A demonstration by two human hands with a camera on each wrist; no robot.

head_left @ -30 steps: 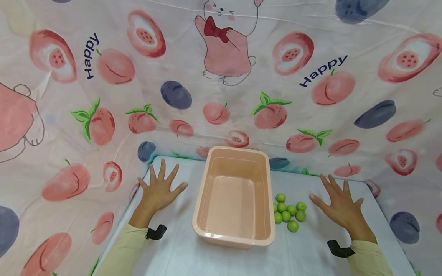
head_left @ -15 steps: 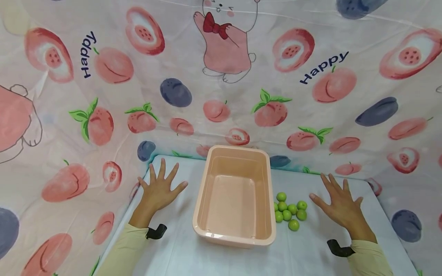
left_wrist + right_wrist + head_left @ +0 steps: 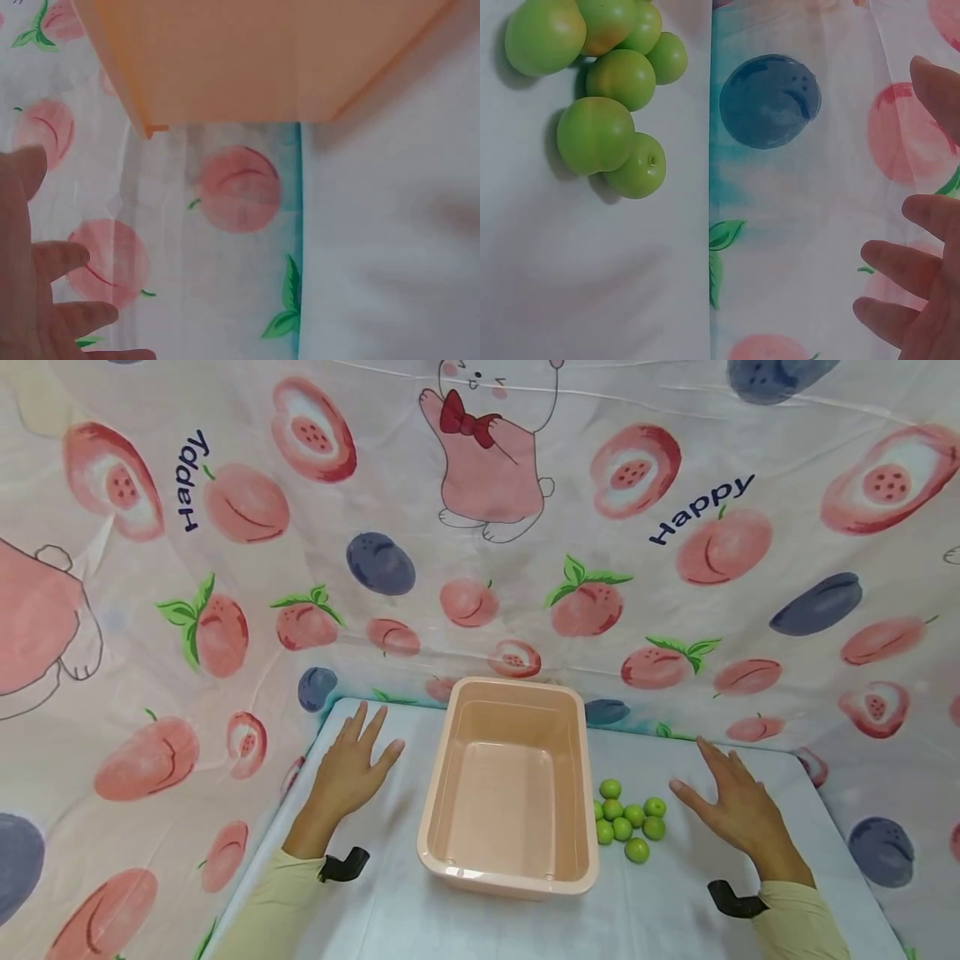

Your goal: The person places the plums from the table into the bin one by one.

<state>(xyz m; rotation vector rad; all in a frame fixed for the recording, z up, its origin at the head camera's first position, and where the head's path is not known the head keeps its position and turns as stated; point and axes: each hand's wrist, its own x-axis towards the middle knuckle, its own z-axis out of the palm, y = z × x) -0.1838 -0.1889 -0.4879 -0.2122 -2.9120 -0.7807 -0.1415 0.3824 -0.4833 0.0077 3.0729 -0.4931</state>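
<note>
A peach-coloured plastic basin stands on the white table, nothing inside it. Just right of it lies a loose cluster of small round green fruits, some with a reddish blush in the right wrist view. My left hand hovers left of the basin, fingers extended and thumb apart, holding nothing. On the other side, my right hand is held over the table right of the green fruits, its fingers stretched out and touching nothing. The basin's side shows at the top of the left wrist view.
A cloth printed with peaches, plums and a bear hangs behind and beside the table. The white tabletop extends in front of the basin. Each wrist carries a black strap piece.
The fingers of both hands have drawn closer together from a wide spread. My left hand has turned slightly. The basin and the green fruits have stayed in place.
</note>
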